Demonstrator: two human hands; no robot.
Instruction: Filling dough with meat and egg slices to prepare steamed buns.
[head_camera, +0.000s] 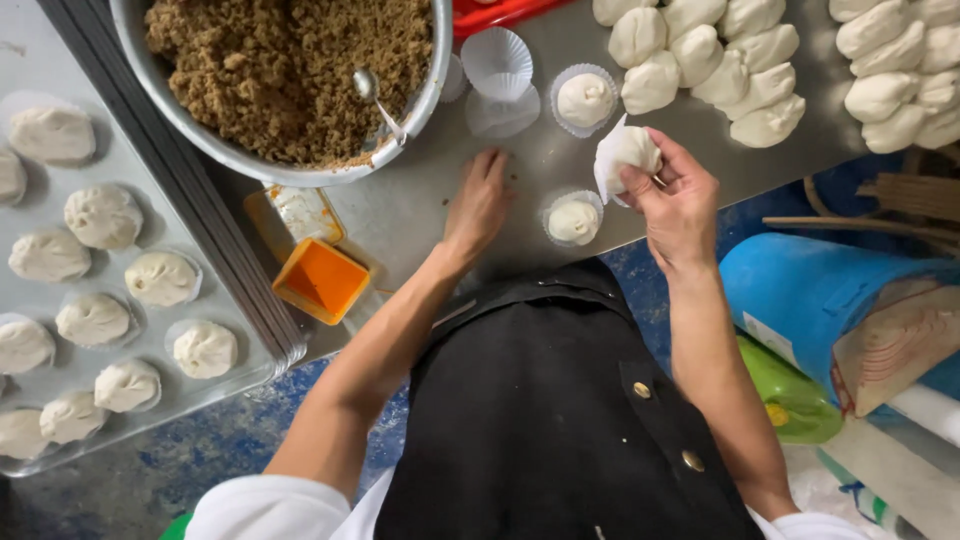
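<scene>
Right hand (678, 200) grips one bun (632, 150); flat open left hand (478, 205) beside two cupped buns (574, 220).

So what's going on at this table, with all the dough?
A person in a black apron works at a metal table. The right hand holds a dough ball in a paper liner, while the left hand rests flat on the table. Two filled liners sit nearby, with empty liners and a heap of dough pieces behind. A bowl of brown filling with a spoon stands to the left, beside a tray of finished buns.
</scene>
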